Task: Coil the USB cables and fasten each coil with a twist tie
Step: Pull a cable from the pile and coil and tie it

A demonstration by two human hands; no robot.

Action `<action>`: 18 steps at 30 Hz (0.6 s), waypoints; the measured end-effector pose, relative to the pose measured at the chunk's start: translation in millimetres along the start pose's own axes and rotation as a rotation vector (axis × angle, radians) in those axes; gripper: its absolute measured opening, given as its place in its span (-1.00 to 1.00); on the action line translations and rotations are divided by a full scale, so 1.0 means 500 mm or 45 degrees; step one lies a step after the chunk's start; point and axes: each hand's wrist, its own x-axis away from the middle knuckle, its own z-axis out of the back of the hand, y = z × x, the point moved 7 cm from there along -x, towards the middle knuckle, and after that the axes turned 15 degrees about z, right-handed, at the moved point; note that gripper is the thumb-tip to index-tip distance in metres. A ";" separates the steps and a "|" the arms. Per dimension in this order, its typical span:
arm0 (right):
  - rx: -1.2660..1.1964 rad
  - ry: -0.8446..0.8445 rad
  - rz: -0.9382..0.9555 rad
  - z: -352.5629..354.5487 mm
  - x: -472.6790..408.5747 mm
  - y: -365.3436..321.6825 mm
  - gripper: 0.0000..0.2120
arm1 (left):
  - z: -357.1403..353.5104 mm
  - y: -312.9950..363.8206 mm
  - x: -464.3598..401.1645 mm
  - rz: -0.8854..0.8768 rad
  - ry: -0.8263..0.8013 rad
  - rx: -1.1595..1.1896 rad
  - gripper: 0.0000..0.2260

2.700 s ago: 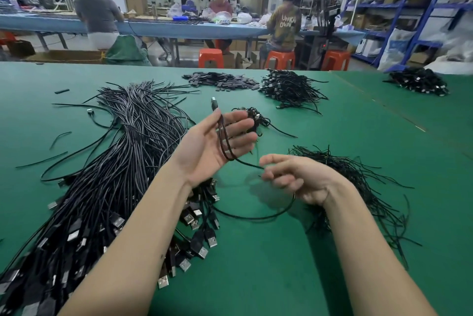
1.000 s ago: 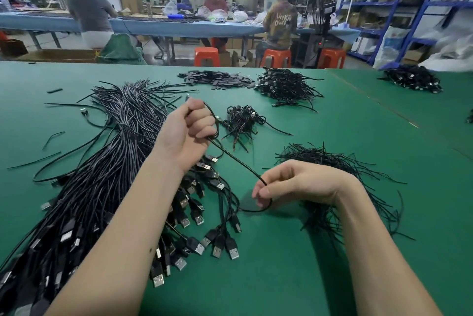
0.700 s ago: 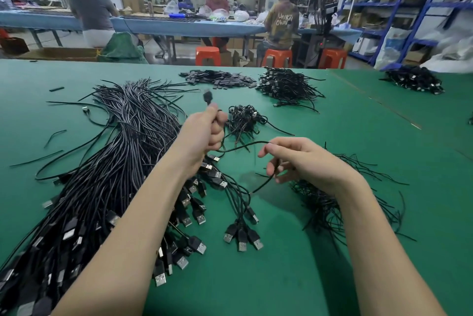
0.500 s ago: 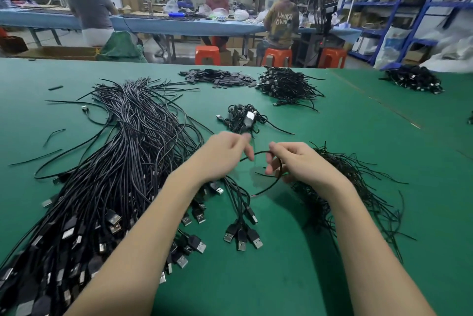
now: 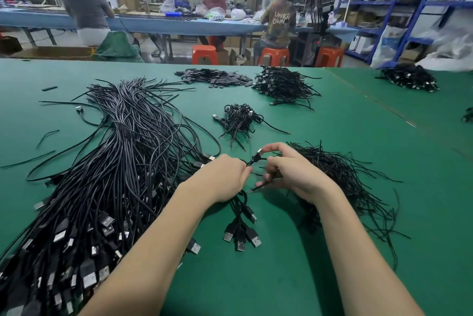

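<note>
Coil point(image 5: 256, 162) mostly hidden btwn hands; cable pile point(image 5: 76, 213) cut off left.

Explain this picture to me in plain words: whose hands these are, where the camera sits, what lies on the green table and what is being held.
No machine here: a person works with bare hands, and the camera sits on that person's head, looking forward and down. The left hand and right hand meet over the green table and together grip one thin black USB cable, bunched between the fingers; its small plug pokes up between them. To the left lies a big bundle of loose cables with metal plugs toward the camera. Under the right wrist is a heap of thin black twist ties. Just beyond the hands sits a small pile of coiled cables, and more dark piles lie farther back. Other people work at a blue table behind.
</note>
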 end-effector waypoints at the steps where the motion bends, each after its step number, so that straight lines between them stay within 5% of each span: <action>1: -0.024 0.027 -0.022 0.000 -0.002 0.006 -0.66 | -0.001 0.003 0.001 -0.001 -0.005 -0.022 -0.63; 11: 0.076 0.063 -0.158 -0.023 -0.012 0.034 -0.56 | -0.016 0.019 0.003 0.055 -0.032 -0.299 -0.61; 18: 0.214 0.007 -0.174 0.012 0.002 0.013 -0.65 | -0.018 0.013 0.005 0.100 -0.041 -0.203 -0.67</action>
